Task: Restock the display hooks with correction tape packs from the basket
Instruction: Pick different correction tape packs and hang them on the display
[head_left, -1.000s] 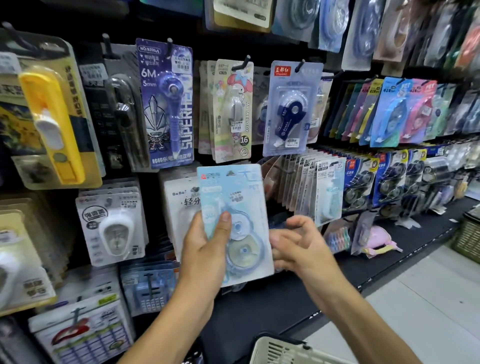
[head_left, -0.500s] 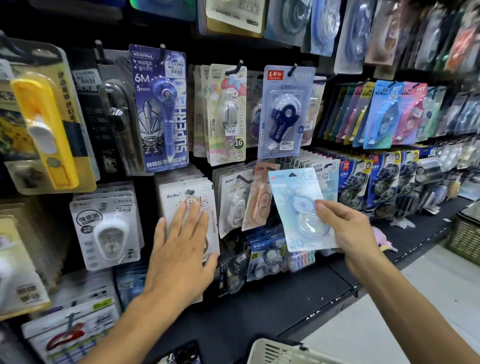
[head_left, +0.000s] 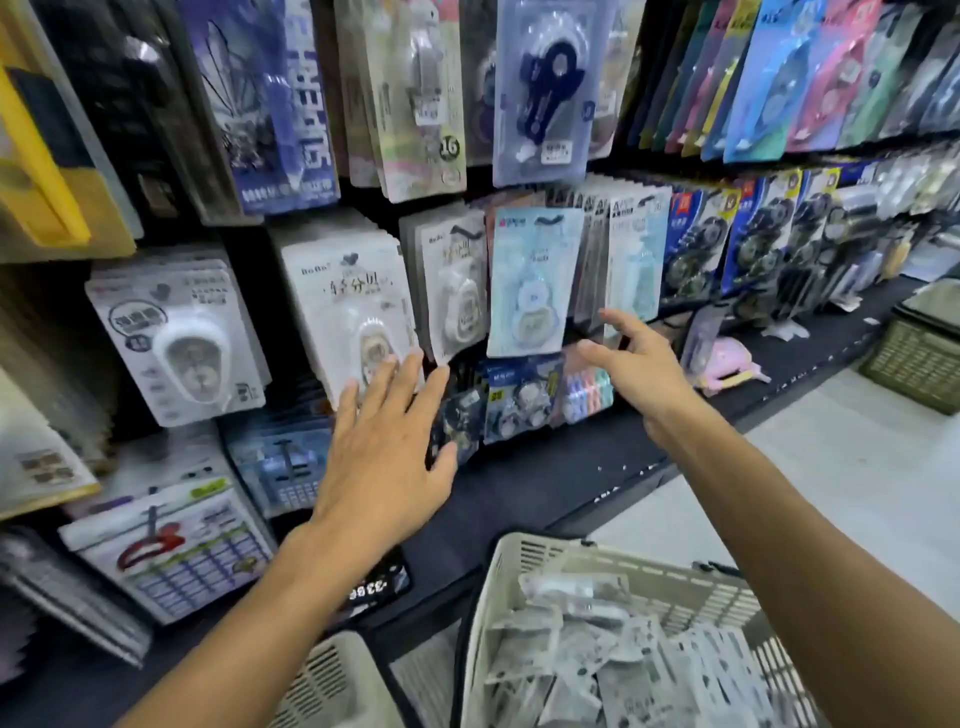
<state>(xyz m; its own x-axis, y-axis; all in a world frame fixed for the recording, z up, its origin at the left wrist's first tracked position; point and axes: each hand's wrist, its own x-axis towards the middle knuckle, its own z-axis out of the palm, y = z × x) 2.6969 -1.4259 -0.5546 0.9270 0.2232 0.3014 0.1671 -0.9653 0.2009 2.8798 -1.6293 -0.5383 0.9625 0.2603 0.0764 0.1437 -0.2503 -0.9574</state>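
Observation:
A light blue correction tape pack (head_left: 532, 283) hangs on a display hook (head_left: 549, 220) in the middle row of the wall. My right hand (head_left: 636, 366) is just below and right of it, fingers spread, holding nothing. My left hand (head_left: 387, 441) is flat with straight fingers, its fingertips at the lower edge of the white BoBo packs (head_left: 353, 306). At the bottom stands the pale basket (head_left: 524, 569), with several grey-white packs (head_left: 613, 660) lying in it.
Dense rows of hanging packs cover the wall. A dark shelf ledge (head_left: 545, 493) runs under them, with a pink item (head_left: 730, 361) lying on it. A second pale basket (head_left: 332, 686) shows at bottom centre, and a woven basket (head_left: 919, 358) stands on the floor at right.
My right hand carried the blue pack to the hook and let go; the pack now hangs there. My left hand slid down off the white packs. The view dipped, showing the basket.

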